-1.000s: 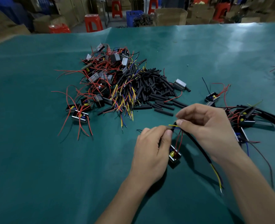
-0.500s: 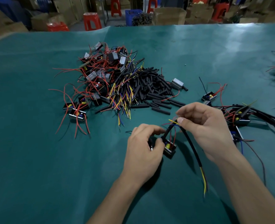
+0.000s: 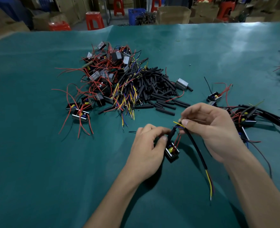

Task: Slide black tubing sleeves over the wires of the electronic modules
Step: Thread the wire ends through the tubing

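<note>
We are taking the pile of black tubing sleeves (image 3: 154,89) in the middle of the green table (image 3: 37,162) as our landmark. To its left, a tangle of unsleeved modules (image 3: 106,74) with red wires is lying against it, and a few more modules (image 3: 79,111) are sitting further left and nearer to us. Bundled yellow and blue wires (image 3: 126,99) are fanning out of the pile's near-left edge.

Just nearer to us than the pile, our left hand (image 3: 146,150) is pinching a small module (image 3: 172,152) between thumb and curled fingers, touching the short black sleeve (image 3: 171,134) that is rising from it. Right of that, our right hand (image 3: 213,129) is gripping a long black sleeve (image 3: 197,148) near its top, where yellow and blue wire ends (image 3: 178,125) are poking out. The two hands are working close together, nearly touching. The long sleeve is curving down toward us, with yellow and red wire (image 3: 210,185) trailing out of its lower end.

To the pile's right, finished modules (image 3: 246,117) with black sleeved leads are lying in a heap, one loose module (image 3: 214,97) sitting between them and the pile.
</note>
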### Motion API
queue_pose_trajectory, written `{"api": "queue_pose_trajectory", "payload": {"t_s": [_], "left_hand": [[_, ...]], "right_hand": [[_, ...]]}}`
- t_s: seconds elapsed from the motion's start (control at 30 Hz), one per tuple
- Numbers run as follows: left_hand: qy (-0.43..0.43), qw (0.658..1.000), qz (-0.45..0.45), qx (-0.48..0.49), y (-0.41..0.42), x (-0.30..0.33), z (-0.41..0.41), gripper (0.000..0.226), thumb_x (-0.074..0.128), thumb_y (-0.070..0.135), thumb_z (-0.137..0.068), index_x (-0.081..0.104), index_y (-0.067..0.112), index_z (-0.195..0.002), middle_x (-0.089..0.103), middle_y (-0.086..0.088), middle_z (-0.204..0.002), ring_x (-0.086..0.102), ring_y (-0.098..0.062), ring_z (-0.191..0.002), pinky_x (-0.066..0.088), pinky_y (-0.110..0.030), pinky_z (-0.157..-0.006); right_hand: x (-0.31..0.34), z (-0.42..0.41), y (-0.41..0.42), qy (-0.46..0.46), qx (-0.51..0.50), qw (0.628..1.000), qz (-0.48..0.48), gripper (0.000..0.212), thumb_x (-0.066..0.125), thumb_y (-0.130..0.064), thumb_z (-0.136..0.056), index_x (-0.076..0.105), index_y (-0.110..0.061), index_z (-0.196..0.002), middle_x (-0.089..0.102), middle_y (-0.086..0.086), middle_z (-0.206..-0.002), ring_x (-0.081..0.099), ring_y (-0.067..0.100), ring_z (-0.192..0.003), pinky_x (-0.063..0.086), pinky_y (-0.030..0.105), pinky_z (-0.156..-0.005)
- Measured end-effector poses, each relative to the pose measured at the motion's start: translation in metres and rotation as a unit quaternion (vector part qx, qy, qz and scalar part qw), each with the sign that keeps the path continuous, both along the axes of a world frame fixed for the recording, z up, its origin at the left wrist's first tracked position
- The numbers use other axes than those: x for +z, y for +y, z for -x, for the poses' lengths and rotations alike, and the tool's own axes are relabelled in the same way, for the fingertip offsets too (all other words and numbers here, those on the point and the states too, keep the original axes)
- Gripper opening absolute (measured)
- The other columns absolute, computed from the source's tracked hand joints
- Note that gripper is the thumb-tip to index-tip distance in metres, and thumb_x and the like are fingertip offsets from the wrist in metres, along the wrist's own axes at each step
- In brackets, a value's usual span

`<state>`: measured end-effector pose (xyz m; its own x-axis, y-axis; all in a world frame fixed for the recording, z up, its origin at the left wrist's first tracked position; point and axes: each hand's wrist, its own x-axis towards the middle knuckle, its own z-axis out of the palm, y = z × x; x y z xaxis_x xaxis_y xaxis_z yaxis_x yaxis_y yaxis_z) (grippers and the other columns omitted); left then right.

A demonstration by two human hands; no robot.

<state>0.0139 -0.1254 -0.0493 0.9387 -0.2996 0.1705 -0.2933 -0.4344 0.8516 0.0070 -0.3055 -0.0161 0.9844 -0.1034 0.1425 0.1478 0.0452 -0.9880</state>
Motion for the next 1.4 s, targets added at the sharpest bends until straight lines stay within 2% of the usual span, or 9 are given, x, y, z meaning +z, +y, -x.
{"api": "queue_pose_trajectory", "payload": {"t_s": [0.17,0.27,0.3,0.4,0.57,0.73,1.03,1.23,1.4], "left_hand": [[0.083,0.996,0.026,-0.036,0.002,0.003,-0.007,0.027,0.053,0.013,-0.102,0.072,0.029,-0.112,0.064,0.023,-0.097,0.048,-0.017,-0.112,0.039,-0.026,-0.100],[0.103,0.991,0.059,-0.057,0.003,0.005,-0.012,0.023,0.057,0.013,-0.101,0.075,0.024,-0.111,0.072,-0.003,-0.104,0.059,-0.023,-0.106,0.047,-0.043,-0.102],[0.097,0.991,0.072,-0.064,0.003,0.006,-0.012,0.022,0.059,0.012,-0.100,0.075,0.021,-0.110,0.074,-0.004,-0.102,0.062,-0.022,-0.103,0.048,-0.043,-0.101],[0.069,0.991,0.099,-0.056,0.001,0.004,-0.009,0.020,0.062,0.011,-0.098,0.076,0.018,-0.110,0.076,0.006,-0.097,0.067,-0.017,-0.100,0.050,-0.038,-0.095],[0.033,0.997,0.076,0.001,-0.001,-0.002,-0.004,0.022,0.065,0.018,-0.097,0.077,0.033,-0.107,0.073,0.012,-0.096,0.054,-0.009,-0.105,0.039,-0.015,-0.084],[0.046,0.993,0.107,0.026,-0.001,-0.002,-0.003,0.022,0.070,0.018,-0.093,0.077,0.038,-0.101,0.071,0.014,-0.094,0.056,-0.005,-0.106,0.041,-0.013,-0.087],[0.062,0.993,0.101,0.019,-0.001,-0.001,-0.003,0.021,0.068,0.021,-0.095,0.078,0.033,-0.109,0.073,0.007,-0.100,0.054,-0.007,-0.107,0.040,-0.015,-0.085],[0.059,0.994,0.093,0.027,-0.001,0.000,-0.001,0.021,0.070,0.022,-0.094,0.077,0.037,-0.107,0.067,0.030,-0.086,0.051,-0.001,-0.105,0.037,-0.008,-0.085],[0.056,0.994,0.084,0.029,-0.002,-0.001,-0.001,0.021,0.065,0.028,-0.097,0.074,0.037,-0.113,0.064,0.008,-0.098,0.056,-0.003,-0.105,0.042,-0.011,-0.090]], "right_hand": [[0.003,0.002,0.002,-0.005,0.014,1.000,0.010,0.019,0.069,0.016,-0.084,0.070,-0.003,-0.086,0.072,0.012,-0.078,0.070,0.020,-0.072,0.059,0.027,-0.066],[0.004,0.002,0.002,-0.009,0.007,0.999,0.035,0.020,0.069,0.016,-0.085,0.070,-0.004,-0.087,0.073,0.013,-0.079,0.071,0.020,-0.071,0.059,0.026,-0.065],[0.004,0.002,0.002,-0.010,0.006,0.999,0.039,0.021,0.069,0.015,-0.085,0.071,-0.005,-0.086,0.073,0.013,-0.079,0.071,0.021,-0.070,0.059,0.026,-0.066],[0.004,0.003,0.002,-0.008,0.009,0.999,0.049,0.027,0.071,0.014,-0.085,0.074,-0.012,-0.084,0.074,0.015,-0.081,0.073,0.025,-0.070,0.060,0.027,-0.068],[0.004,0.002,0.000,-0.008,0.007,0.998,0.064,0.032,0.073,0.011,-0.084,0.077,-0.020,-0.085,0.074,0.012,-0.080,0.075,0.028,-0.071,0.062,0.032,-0.069],[0.001,0.001,-0.003,-0.015,-0.005,0.993,0.119,0.030,0.074,0.008,-0.086,0.076,-0.022,-0.090,0.075,0.009,-0.080,0.076,0.028,-0.073,0.063,0.033,-0.070],[0.002,0.004,-0.001,-0.048,-0.022,0.984,0.173,0.029,0.075,0.006,-0.086,0.075,-0.022,-0.091,0.077,0.005,-0.084,0.077,0.024,-0.072,0.065,0.039,-0.074],[0.003,0.004,0.006,-0.072,-0.029,0.966,0.246,0.031,0.069,0.006,-0.089,0.072,-0.024,-0.096,0.071,-0.004,-0.083,0.071,0.019,-0.076,0.063,0.043,-0.076],[0.002,0.006,0.015,-0.109,-0.045,0.939,0.323,0.035,0.065,0.007,-0.088,0.066,-0.026,-0.098,0.062,-0.009,-0.081,0.058,0.017,-0.072,0.052,0.031,-0.069]]}}
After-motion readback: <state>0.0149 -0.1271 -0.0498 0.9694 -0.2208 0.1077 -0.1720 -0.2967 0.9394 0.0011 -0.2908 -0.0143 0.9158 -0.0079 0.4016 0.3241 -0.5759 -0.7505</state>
